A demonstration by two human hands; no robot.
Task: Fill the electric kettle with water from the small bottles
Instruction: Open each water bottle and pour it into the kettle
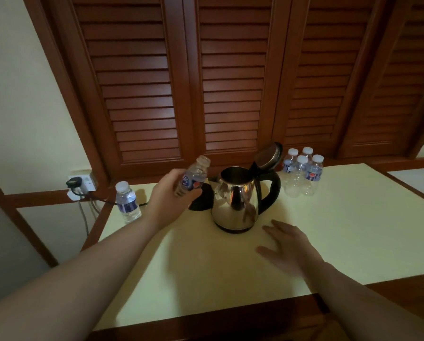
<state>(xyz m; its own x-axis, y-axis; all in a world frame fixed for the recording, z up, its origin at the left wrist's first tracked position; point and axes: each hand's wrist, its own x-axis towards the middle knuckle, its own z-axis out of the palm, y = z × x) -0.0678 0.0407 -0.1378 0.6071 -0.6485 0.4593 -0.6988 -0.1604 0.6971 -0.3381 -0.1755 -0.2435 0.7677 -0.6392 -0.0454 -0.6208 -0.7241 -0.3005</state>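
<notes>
The electric kettle (235, 200) stood on the cream table (353, 217) with its lid (267, 156) hinged fully back and its mouth exposed. It sat off its black base (201, 200), which lay just behind and to the left of the kettle. The water level inside could not be made out.

Behind and to the right of the kettle stood a cluster of four small bottles (302, 173), all capped. At least the two nearer ones looked clear and empty, which suggests part of the filling had been done; the contents of the rear two could not be told. One further capped bottle (128, 203), showing water, stood well to the left of the kettle near the table's corner and appeared untouched. It, at minimum, was judged outstanding.

The left hand (171, 195) was closed around the lower body of an uncapped bottle (193, 178), held just left of the kettle and leaning with its neck up and toward the kettle's mouth, not yet over it. Little water was visible in it, though this could not be confirmed. Whether pouring was about to start or had finished could not be determined.

The right hand (289, 247) lay spread, fingers straight, on or just above the table in front and to the right of the kettle, holding nothing and clear of the kettle.
</notes>
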